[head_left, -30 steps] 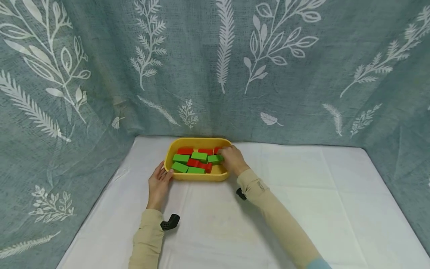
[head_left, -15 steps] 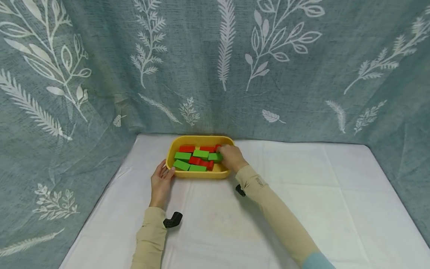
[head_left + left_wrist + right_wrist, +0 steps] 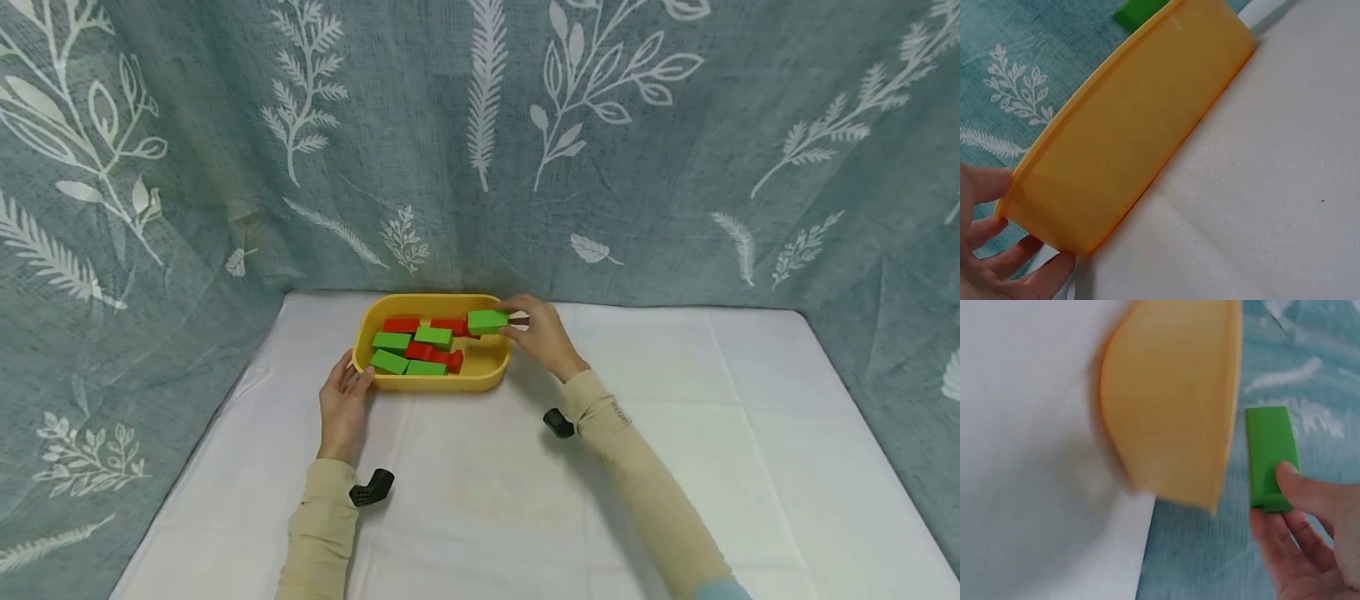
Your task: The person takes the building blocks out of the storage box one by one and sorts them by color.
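Bimanual handling of a block at a tub. The left hand is curled about the near-left corner of the tub, its thumb on the near wall and its fingers spread along the left end; a corner grip of this kind probably keeps the light-looking tub from sliding on the surface. The right hand pinches a green block by its right end between thumb and fingers, so that most of its length projects leftward, uncovered. In the head view the block appears over the tub's far-right part; the right wrist view shows it beyond the rim and apart from it, which suggests that it is held up so as not to catch the wall. Within the tub, the green blocks and red blocks lie close together toward the left and far side, some tilted against neighbours, apparently loosely laid rather than ordered. The near-right floor is bare, presumably giving the fingers room to work.
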